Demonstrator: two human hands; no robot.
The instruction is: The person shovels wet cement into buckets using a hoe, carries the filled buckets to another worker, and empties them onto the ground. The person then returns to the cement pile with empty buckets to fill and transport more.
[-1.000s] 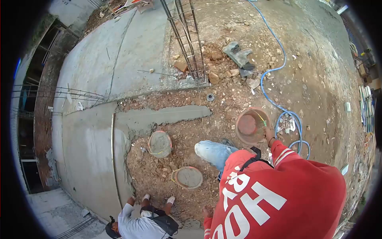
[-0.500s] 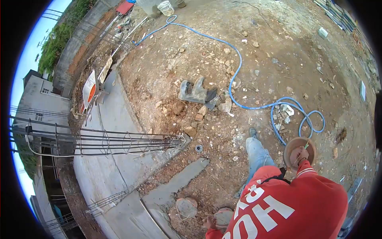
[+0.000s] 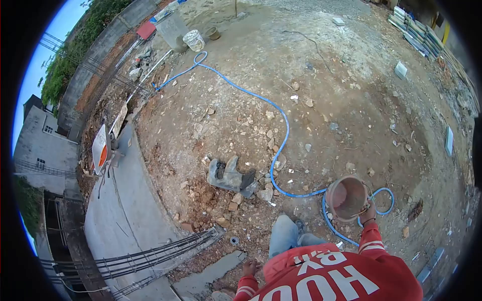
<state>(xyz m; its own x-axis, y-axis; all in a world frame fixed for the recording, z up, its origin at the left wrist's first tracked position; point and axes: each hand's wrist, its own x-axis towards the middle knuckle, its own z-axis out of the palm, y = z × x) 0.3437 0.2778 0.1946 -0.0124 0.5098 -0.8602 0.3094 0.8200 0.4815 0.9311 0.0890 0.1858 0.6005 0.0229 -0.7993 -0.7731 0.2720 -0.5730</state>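
My right hand (image 3: pixel 369 211) grips the edge of a brown bucket (image 3: pixel 346 198), at its rim or handle; I cannot tell which. The bucket tilts so that its mouth faces me, and a pinkish inside shows. Part of a blue hose (image 3: pixel 329 220) runs beside and behind it. My left hand (image 3: pixel 249 267) is low in the view, with nothing visible in it and its fingers loosely apart. Near it lies a strip of smooth wet concrete (image 3: pixel 213 275). Another bucket (image 3: pixel 221 296) shows only in part at the bottom edge.
Worn boots (image 3: pixel 228 175) lie among loose stones. Bundled rebar (image 3: pixel 155 253) juts across the concrete slab (image 3: pixel 110 205) on the left. A wheelbarrow (image 3: pixel 102 150) stands farther up. A white bucket (image 3: pixel 193 40) is at the back, and stacked poles (image 3: pixel 416 35) lie at the far right.
My view has shifted, and the ground appears lower in it. The brown bucket has moved left relative to the hose and is tilted. My left hand has come away from a mortar-filled bucket.
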